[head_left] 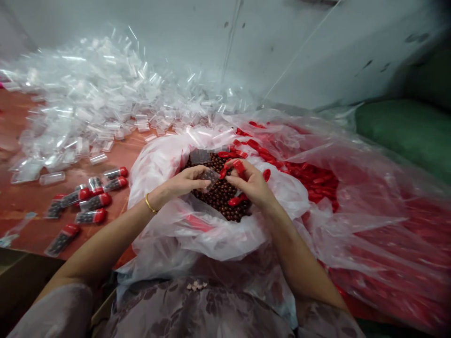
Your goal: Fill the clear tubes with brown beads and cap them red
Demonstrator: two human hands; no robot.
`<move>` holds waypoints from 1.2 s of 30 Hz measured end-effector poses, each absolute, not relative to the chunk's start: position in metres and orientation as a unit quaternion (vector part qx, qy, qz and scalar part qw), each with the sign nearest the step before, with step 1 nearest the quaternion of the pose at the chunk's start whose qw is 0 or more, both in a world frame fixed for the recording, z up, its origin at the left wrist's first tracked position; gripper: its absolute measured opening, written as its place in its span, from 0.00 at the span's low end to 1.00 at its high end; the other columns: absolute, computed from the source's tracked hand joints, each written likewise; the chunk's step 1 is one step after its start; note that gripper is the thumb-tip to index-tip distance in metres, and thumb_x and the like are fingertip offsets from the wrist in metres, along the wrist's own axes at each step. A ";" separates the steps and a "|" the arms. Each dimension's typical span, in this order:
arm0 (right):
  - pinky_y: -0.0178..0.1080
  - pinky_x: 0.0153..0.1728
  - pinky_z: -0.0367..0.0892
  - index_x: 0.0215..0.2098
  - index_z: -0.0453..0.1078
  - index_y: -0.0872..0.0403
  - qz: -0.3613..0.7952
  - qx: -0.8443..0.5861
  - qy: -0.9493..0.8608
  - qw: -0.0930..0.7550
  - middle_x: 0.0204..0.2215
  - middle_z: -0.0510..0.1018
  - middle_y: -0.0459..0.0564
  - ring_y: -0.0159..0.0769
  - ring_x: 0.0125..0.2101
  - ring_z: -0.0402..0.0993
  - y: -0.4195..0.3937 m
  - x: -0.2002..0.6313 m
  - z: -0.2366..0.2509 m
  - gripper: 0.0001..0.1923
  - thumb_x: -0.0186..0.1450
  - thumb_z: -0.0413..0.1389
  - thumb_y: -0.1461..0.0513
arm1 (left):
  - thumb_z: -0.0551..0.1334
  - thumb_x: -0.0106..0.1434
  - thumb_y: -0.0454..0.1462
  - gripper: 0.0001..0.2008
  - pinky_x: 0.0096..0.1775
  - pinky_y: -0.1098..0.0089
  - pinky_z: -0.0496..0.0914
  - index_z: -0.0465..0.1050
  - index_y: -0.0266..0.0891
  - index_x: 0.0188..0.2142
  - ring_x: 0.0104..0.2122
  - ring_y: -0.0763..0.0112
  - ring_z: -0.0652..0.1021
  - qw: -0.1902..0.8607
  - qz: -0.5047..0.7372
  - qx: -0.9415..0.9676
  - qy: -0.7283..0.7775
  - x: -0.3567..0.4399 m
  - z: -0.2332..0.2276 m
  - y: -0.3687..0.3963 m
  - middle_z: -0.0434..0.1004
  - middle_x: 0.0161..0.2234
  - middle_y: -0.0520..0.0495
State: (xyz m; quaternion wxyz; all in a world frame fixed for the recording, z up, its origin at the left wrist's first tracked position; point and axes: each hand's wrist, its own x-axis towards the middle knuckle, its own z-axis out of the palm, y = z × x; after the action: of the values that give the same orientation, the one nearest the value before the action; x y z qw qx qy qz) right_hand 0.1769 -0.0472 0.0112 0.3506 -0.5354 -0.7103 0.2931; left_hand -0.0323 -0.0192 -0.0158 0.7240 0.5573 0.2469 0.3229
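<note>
At twelve o'clock lies a heap of empty clear tubes (98,98); at three o'clock a plastic bag of red caps (313,176); before me a bag of brown beads (220,195); at nine o'clock filled capped tubes (92,202); my left hand (185,180) pinches a small clear tube (210,176) over the beads; my right hand (252,185), fingers curled, grips a red cap (238,165) just beside it.

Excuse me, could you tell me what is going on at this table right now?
A person's left hand holds a small clear tube of dark brown beads, while the right hand brings a red cap to it. Both hands are over an open plastic bag of brown beads. Loose red caps lie to the right, capped filled tubes on the left, and a heap of empty clear tubes behind.
</note>
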 end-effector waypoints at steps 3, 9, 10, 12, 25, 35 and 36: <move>0.36 0.33 0.65 0.45 0.70 0.53 0.339 -0.421 -0.761 0.358 0.29 0.74 0.44 0.32 0.29 0.70 -0.040 0.172 0.018 0.18 0.57 0.59 0.58 | 0.71 0.52 0.42 0.20 0.32 0.75 0.70 0.69 0.35 0.40 0.29 0.79 0.71 0.737 0.297 0.563 0.228 -0.034 -0.012 -0.020 0.70 0.32 0.53; 0.33 0.27 0.62 0.28 0.68 0.54 0.343 -0.413 -0.777 0.329 0.22 0.69 0.42 0.29 0.24 0.64 -0.035 0.163 0.018 0.10 0.56 0.60 0.56 | 0.70 0.53 0.44 0.20 0.31 0.73 0.70 0.68 0.34 0.39 0.28 0.78 0.71 0.731 0.268 0.590 0.216 -0.036 -0.013 -0.021 0.68 0.30 0.53; 0.33 0.26 0.61 0.27 0.67 0.54 0.343 -0.420 -0.775 0.325 0.20 0.67 0.42 0.28 0.23 0.62 -0.036 0.164 0.017 0.11 0.56 0.60 0.55 | 0.70 0.53 0.44 0.21 0.31 0.73 0.71 0.68 0.34 0.40 0.28 0.78 0.71 0.730 0.266 0.591 0.219 -0.036 -0.014 -0.021 0.68 0.31 0.53; 0.33 0.26 0.61 0.28 0.67 0.54 0.330 -0.441 -0.768 0.327 0.21 0.67 0.42 0.28 0.23 0.62 -0.039 0.167 0.014 0.13 0.57 0.60 0.53 | 0.70 0.53 0.44 0.21 0.31 0.74 0.70 0.68 0.35 0.41 0.27 0.79 0.70 0.729 0.268 0.590 0.223 -0.036 -0.013 -0.020 0.67 0.30 0.53; 0.41 0.40 0.69 0.45 0.68 0.54 0.225 -0.535 -0.743 0.333 0.34 0.76 0.49 0.37 0.34 0.73 -0.070 0.174 -0.003 0.15 0.69 0.47 0.54 | 0.70 0.52 0.45 0.20 0.33 0.73 0.66 0.68 0.34 0.37 0.29 0.78 0.68 0.707 0.315 0.585 0.241 -0.019 -0.018 -0.039 0.67 0.29 0.54; 0.49 0.49 0.70 0.62 0.61 0.54 0.086 -0.475 -0.832 0.274 0.46 0.77 0.57 0.45 0.48 0.74 -0.077 0.175 -0.001 0.23 0.69 0.45 0.62 | 0.61 0.59 0.50 0.19 0.23 0.77 0.63 0.62 0.37 0.38 0.22 0.81 0.69 0.647 0.321 0.620 0.307 -0.020 -0.017 -0.044 0.67 0.29 0.54; 0.49 0.48 0.70 0.62 0.60 0.54 0.077 -0.473 -0.833 0.276 0.44 0.77 0.57 0.45 0.46 0.74 -0.078 0.173 -0.002 0.24 0.69 0.44 0.62 | 0.61 0.59 0.49 0.18 0.23 0.77 0.62 0.62 0.37 0.37 0.22 0.81 0.67 0.635 0.332 0.625 0.310 -0.020 -0.017 -0.044 0.65 0.27 0.56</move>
State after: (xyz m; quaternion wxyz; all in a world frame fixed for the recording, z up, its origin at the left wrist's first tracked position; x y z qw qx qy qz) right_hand 0.1729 -0.0778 -0.0016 0.2760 -0.4734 -0.8330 0.0769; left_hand -0.0200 -0.0443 -0.0170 0.6353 0.6248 0.3095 0.3318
